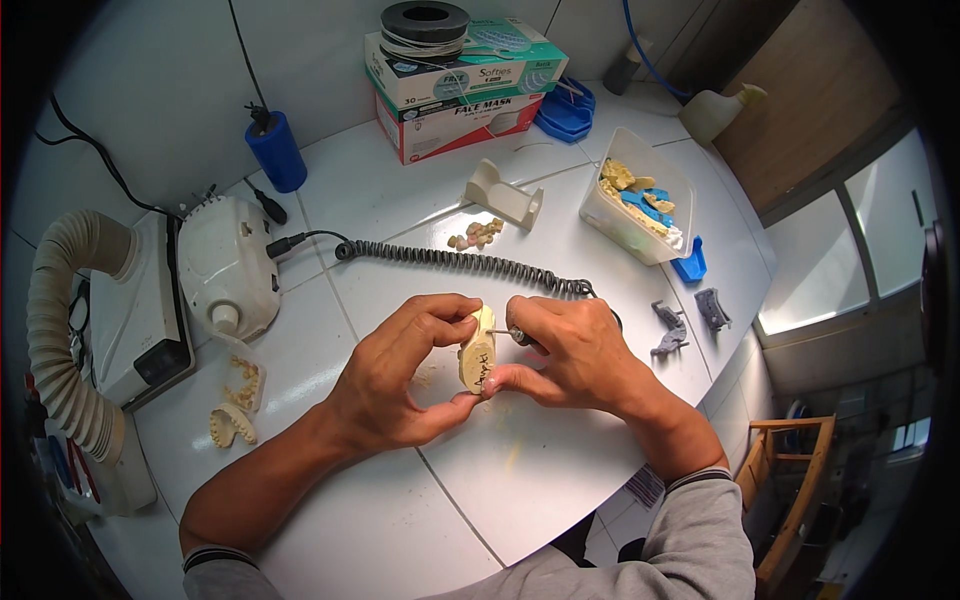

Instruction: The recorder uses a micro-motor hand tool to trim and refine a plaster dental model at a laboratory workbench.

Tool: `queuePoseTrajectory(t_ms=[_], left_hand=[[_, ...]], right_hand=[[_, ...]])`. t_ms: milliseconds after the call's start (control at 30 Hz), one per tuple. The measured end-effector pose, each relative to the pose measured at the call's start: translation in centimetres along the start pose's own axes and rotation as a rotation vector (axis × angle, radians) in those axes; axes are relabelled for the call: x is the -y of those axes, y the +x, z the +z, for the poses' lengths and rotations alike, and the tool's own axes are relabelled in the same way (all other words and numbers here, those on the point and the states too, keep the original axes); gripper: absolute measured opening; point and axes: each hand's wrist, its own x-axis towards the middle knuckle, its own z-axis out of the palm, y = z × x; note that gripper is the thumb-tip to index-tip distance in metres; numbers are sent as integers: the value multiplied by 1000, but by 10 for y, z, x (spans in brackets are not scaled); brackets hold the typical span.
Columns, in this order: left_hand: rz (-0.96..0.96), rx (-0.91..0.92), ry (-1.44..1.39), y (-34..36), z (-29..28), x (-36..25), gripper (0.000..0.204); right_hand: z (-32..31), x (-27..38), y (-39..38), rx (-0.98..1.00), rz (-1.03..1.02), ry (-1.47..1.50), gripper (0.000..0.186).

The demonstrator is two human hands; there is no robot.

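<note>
My left hand (pixel 410 370) grips a pale yellow plaster block (pixel 474 350) with dark handwriting, fingers at its top and thumb at its bottom. My right hand (pixel 570 355) is closed on a metal rotary handpiece (pixel 523 336), its thin tip against the block's right side and my right thumb at the block's lower end. A coiled black cord (pixel 450 257) runs from behind my right hand to a white control unit (pixel 225 270). Pale crumbs lie under the block. Small tooth-coloured pieces (pixel 475 236) lie beyond the cord, near a white holder (pixel 500 198).
Left: a ribbed suction hose (pixel 65 330) and dental casts (pixel 230 425). Back: stacked boxes with a spool (pixel 455 120), a blue cylinder (pixel 275 150), a blue tray (pixel 565 115). Right: a plastic tub (pixel 610 210) with plaster scraps, grey moulded pieces (pixel 712 309), a wooden chair (pixel 795 455) beyond the table edge.
</note>
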Motion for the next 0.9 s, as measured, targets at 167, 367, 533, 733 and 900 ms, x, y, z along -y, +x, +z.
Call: queuePoseTrajectory(t_ms=[167,367,533,733,900], left_hand=[[-1,1,-8,0,0,1,60],[4,3,-11,0,0,1,60],[0,9,-2,0,-1,0,59],[-4,12,-7,0,-1,1,58],[0,14,-4,0,-1,0,58]], right_hand=[[0,-2,0,-11,-1,7,68],[0,-2,0,-8,4,10,68],[0,-1,0,1,-2,17,67],[-1,-1,0,2,-3,17,66],[1,-1,0,-1,7,34,67]])
